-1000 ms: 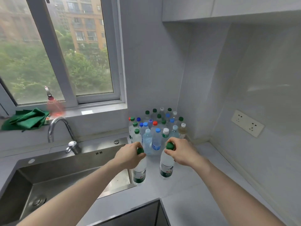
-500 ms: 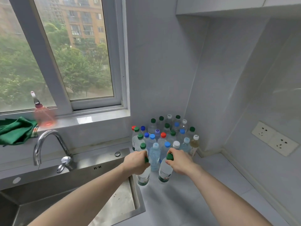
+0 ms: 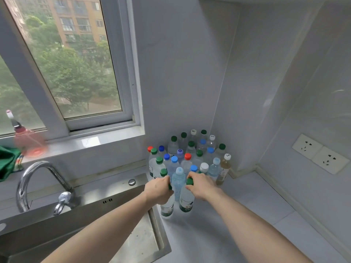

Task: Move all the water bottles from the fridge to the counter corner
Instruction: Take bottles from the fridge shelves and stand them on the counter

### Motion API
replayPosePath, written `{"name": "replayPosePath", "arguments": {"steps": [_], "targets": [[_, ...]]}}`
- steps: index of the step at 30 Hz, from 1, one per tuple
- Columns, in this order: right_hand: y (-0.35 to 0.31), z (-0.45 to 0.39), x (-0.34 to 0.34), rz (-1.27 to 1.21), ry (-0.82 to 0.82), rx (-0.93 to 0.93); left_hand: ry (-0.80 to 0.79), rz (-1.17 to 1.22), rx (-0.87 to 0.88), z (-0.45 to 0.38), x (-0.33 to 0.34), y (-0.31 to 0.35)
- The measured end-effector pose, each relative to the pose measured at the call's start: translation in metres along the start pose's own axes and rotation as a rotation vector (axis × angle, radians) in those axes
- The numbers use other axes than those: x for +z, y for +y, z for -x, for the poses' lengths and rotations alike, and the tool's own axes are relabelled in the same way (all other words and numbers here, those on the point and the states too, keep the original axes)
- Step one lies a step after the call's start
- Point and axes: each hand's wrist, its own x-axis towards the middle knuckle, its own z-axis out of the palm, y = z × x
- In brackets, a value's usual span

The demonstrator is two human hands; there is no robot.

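A cluster of several water bottles [image 3: 187,154] with green, blue, red and white caps stands in the counter corner against the wall. My left hand [image 3: 158,189] grips the neck of a green-capped bottle [image 3: 167,207] at the front of the cluster. My right hand [image 3: 201,185] grips the neck of a second green-capped bottle [image 3: 186,201] just to its right. Both bottles are upright, their bases at or just above the grey counter [image 3: 218,232], in front of a light-blue bottle [image 3: 178,180]. The fridge is out of view.
A steel sink [image 3: 133,242] lies left of the bottles, with a curved tap [image 3: 36,185] behind it. A pink spray bottle [image 3: 28,141] and a green cloth [image 3: 8,160] sit on the window sill. Wall sockets [image 3: 321,153] are at the right.
Both hands have carried their bottles forward toward the cluster in the corner and lowered them. The view has moved closer to the corner.
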Motion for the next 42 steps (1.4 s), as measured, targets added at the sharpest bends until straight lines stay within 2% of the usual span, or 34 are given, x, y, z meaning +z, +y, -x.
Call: {"name": "replayPosePath", "arguments": {"steps": [14, 30, 36, 42], "targets": [[-0.022, -0.013, 0.021, -0.012, -0.006, 0.039, 0.042, -0.038, 0.028, -0.013, -0.001, -0.01], [-0.019, 0.009, 0.007, -0.08, 0.017, 0.126, 0.048, -0.119, 0.108, -0.01, -0.029, -0.017], [0.0, 0.064, -0.012, -0.167, 0.12, 0.16, 0.161, -0.087, 0.225, 0.01, -0.068, -0.013], [0.036, 0.162, -0.024, -0.245, 0.207, 0.254, 0.161, -0.055, 0.386, 0.055, -0.069, 0.025]]}}
